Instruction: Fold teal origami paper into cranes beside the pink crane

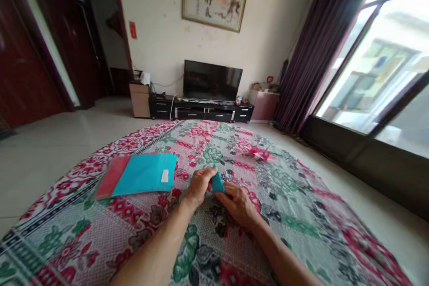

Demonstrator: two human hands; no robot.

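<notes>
- Head view: my left grip [201,182] is clamping the left side of a folded blue paper [217,182], its thumb pressing near the top end.
- My right grip [237,201] is pinching the same piece from the lower right, its thumb lying by the bottom end.
- Folded small, the paper is sitting between my two grips over the flowered cloth [284,178]; whether it is touching the cloth, I cannot tell.
- Off to the left, a blue sheet [144,174] is lying over a red sheet [112,174], a white label [165,176] showing near its right edge.
- Beyond my right grip, a spiky pink-red shape [259,153] is resting on the cloth.
- Farther away, a black television [212,81] is standing on a low black cabinet [191,115], a framed picture [214,1] hanging above.
</notes>
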